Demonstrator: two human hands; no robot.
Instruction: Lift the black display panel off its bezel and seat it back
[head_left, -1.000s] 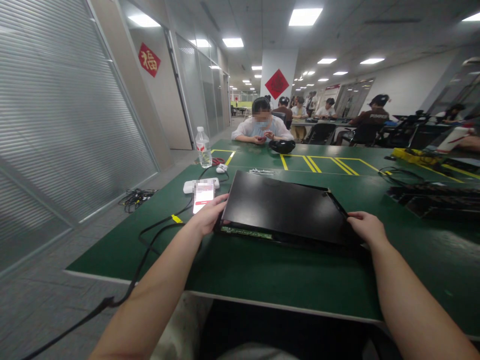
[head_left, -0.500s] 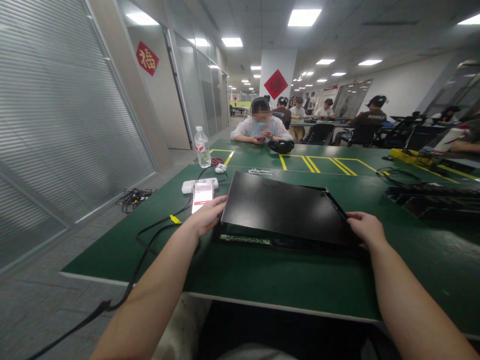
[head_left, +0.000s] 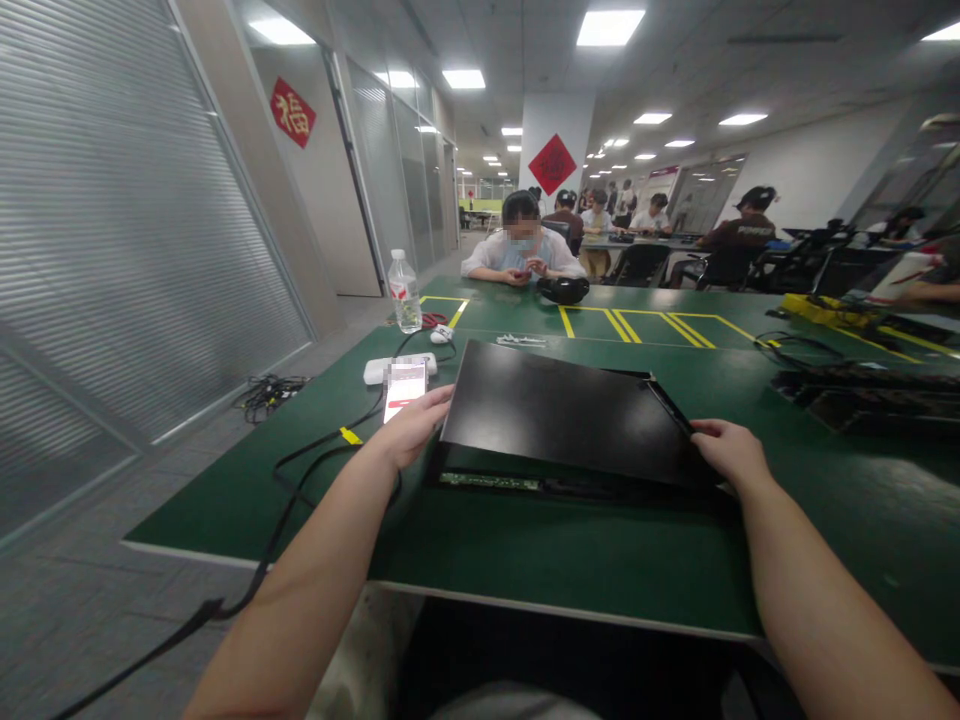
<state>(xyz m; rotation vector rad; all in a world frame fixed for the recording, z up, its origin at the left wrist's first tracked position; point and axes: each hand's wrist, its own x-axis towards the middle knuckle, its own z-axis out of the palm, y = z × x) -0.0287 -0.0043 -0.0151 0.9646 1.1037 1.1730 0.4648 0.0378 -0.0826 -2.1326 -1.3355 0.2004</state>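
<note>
A glossy black display panel point(head_left: 562, 405) lies tilted over a dark housing point(head_left: 637, 493), its left side raised higher. A strip of green circuit board point(head_left: 487, 483) shows under the near edge. My left hand point(head_left: 416, 428) holds the panel's left edge, with the fingers along the side and the thumb mostly hidden. At the right edge, my right hand point(head_left: 726, 450) is closed, thumb and fingers pinching where panel and housing frame meet. Which of the two parts it grips most is hard to tell.
On the green table point(head_left: 562, 570), a lit phone point(head_left: 405, 388), a white device point(head_left: 375, 371), a black cable point(head_left: 300, 465) and a water bottle point(head_left: 405, 293) are at left. Dark frames point(head_left: 862, 395) lie right. Across sits a person point(head_left: 523, 245) near a black headset point(head_left: 564, 290).
Little differs. The panel's left end and both hands stay in nearly the same place, with only a slight shift of the view.
</note>
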